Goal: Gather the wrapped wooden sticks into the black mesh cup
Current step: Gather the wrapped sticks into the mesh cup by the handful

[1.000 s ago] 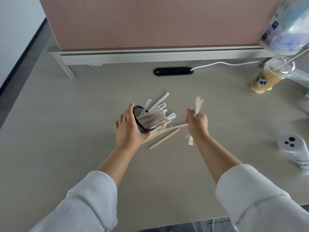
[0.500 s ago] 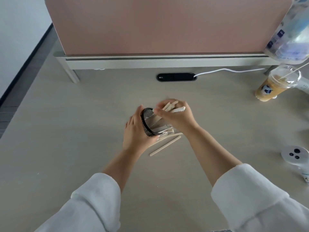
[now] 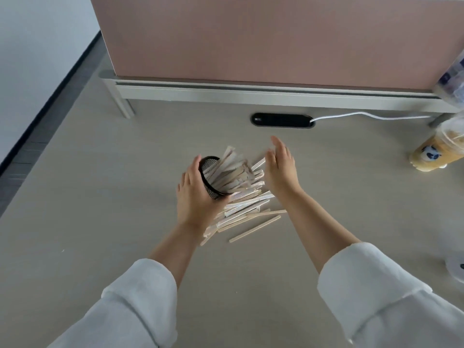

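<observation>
Pale beige wood-grain desk top (image 3: 100,222), running back to a dusty-pink partition panel (image 3: 276,38) on a grey metal rail. Set flush into the surface near the rail, a black oval cable port (image 3: 282,120), with a white cable (image 3: 364,115) trailing right from it. Mid-desk, a loose heap of paper-wrapped wooden sticks (image 3: 241,209), two bare ones at its near edge. At far right, a clear plastic cup of orange drink (image 3: 437,154) lying tilted. Partly cut off at the right edge, a white rounded object (image 3: 455,268).

Loose white sleeves, soft fabric, rolled into thick cuffs at mid-forearm. Forearms bare below. Left hand (image 3: 194,197) and right hand (image 3: 281,169) ungloved.
</observation>
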